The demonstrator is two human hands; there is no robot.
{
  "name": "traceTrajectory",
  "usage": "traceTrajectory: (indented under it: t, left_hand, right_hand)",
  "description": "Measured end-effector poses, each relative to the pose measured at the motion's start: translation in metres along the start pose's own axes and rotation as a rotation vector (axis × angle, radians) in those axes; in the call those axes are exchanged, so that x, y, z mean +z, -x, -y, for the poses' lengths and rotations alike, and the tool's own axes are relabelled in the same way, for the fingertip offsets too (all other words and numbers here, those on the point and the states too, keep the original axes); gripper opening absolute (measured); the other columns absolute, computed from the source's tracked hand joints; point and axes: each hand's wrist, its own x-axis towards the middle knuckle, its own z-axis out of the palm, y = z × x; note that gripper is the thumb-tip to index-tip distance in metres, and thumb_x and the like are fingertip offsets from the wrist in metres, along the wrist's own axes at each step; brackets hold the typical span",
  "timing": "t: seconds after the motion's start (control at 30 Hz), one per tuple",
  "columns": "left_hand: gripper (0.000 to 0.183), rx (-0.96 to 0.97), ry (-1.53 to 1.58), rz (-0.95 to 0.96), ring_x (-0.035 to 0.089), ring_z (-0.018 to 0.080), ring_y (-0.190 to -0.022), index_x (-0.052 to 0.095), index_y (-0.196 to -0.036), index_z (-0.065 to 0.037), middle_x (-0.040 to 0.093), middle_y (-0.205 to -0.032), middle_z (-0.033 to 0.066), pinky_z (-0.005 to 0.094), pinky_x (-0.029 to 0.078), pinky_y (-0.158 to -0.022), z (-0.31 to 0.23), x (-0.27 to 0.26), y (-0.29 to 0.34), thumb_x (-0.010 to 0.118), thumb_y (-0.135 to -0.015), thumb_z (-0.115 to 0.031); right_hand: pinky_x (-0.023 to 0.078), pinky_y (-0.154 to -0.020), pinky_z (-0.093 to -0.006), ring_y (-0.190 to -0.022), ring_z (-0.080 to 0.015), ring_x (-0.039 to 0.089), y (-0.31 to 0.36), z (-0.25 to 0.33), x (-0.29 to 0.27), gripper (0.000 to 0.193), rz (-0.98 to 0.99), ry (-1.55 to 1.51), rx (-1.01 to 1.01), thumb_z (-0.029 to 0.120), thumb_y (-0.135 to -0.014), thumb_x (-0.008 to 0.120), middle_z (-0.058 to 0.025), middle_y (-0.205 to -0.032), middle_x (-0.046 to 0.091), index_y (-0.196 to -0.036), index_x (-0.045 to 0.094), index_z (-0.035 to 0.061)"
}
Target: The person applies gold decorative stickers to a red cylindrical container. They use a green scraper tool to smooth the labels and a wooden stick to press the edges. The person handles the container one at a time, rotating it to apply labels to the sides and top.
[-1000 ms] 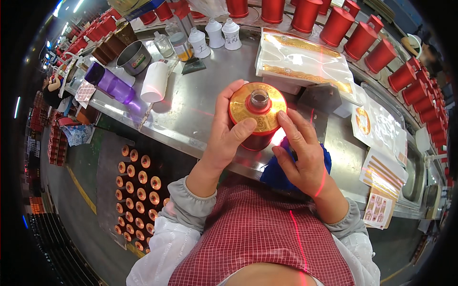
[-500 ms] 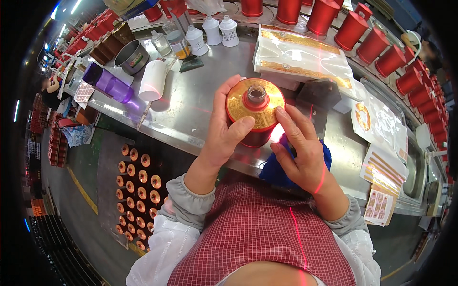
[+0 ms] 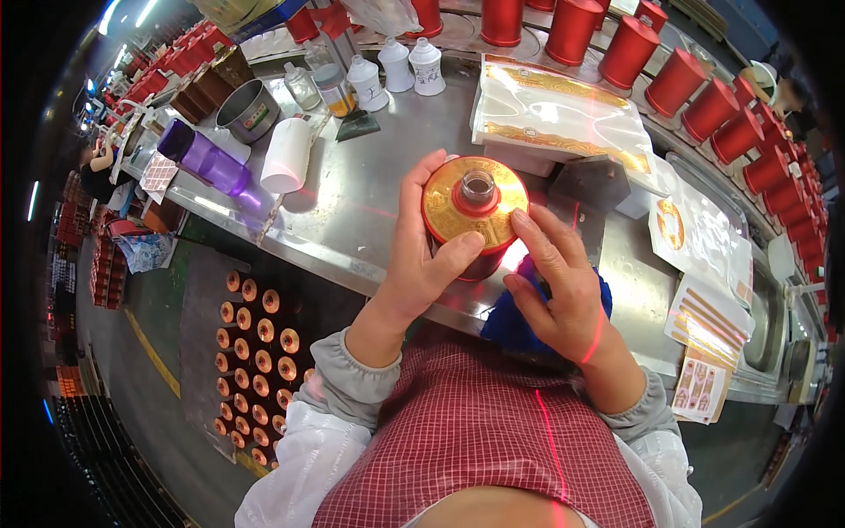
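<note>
My left hand (image 3: pixel 414 264) wraps the left side of a red bottle (image 3: pixel 482 267), its thumb lying across the gold round label (image 3: pixel 444 204) on the bottle's shoulder. The bottle stands upright with its clear glass mouth uncapped and facing up. From the right, my right hand (image 3: pixel 563 295) touches the label's rim with its index fingertip. Its thumb is held apart from the fingers, below the rim. A bunched blue cloth (image 3: pixel 503 319) lies at the bench's front edge, partly under my right hand.
Several red bottles (image 3: pixel 576 35) line the curved track behind the steel bench (image 3: pixel 387 176). Gold-printed label sheets (image 3: pixel 550 110) lie beyond my right hand, near a dark metal block (image 3: pixel 591 183). Left are a purple tumbler (image 3: pixel 207 160), white roll (image 3: pixel 286 157) and white bottles (image 3: pixel 427 69). Gold-topped bottles (image 3: pixel 264 330) stand below.
The red bottles on the back track have shifted left. The view has tilted slightly, so the bench things sit a little lower. Both hands keep nearly the same place on the bottle.
</note>
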Motion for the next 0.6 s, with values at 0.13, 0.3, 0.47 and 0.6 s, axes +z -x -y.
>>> traceTrajectory:
  t: [0.13,0.3,0.47,0.6]
  left_hand:
    - [0.078,-0.004,0.075,-0.022,0.045,0.0231,-0.126,0.018,-0.146,-0.001,0.041,-0.137,0.0159,0.0373,0.037,-0.108,0.002,0.0,0.002,0.066,-0.087,-0.02]
    - [0.066,0.04,0.462,-0.216,0.046,0.0221,-0.127,0.021,-0.145,-0.001,0.045,-0.137,0.0171,0.037,0.036,-0.108,0.01,-0.015,0.001,0.055,-0.096,-0.029]
    - [0.057,0.47,-0.48,-0.003,0.049,0.0314,-0.124,0.038,-0.135,-0.002,0.051,-0.132,0.0174,0.0506,0.029,-0.112,0.007,-0.032,-0.01,0.047,-0.099,-0.044]
    - [0.039,0.772,-1.017,-0.073,0.05,0.0291,-0.12,0.054,-0.119,-0.008,0.059,-0.123,0.0134,0.0613,0.017,-0.112,0.011,-0.036,0.001,0.055,-0.095,-0.039]
  right_hand:
    - [0.043,-0.098,-0.0461,-0.118,-0.0401,0.051,-0.012,0.007,-0.007,0.07,-0.001,0.146,-0.105,0.003,-0.069,0.075,-0.0232,-0.134,0.047,-0.135,0.054,0.0123]
    - [0.044,-0.096,-0.0459,-0.116,-0.038,0.052,-0.018,0.008,-0.003,0.069,0.055,0.251,-0.126,0.011,-0.063,0.081,-0.0208,-0.134,0.046,-0.128,0.06,0.0176]
    - [0.044,-0.097,-0.0464,-0.117,-0.0388,0.051,-0.018,0.009,-0.003,0.066,0.053,0.195,-0.109,0.01,-0.066,0.08,-0.0204,-0.134,0.047,-0.128,0.061,0.0174]
    - [0.043,-0.098,-0.0466,-0.117,-0.0397,0.05,-0.017,0.01,-0.004,0.065,0.067,0.181,-0.095,0.011,-0.066,0.08,-0.0208,-0.134,0.046,-0.128,0.061,0.018]
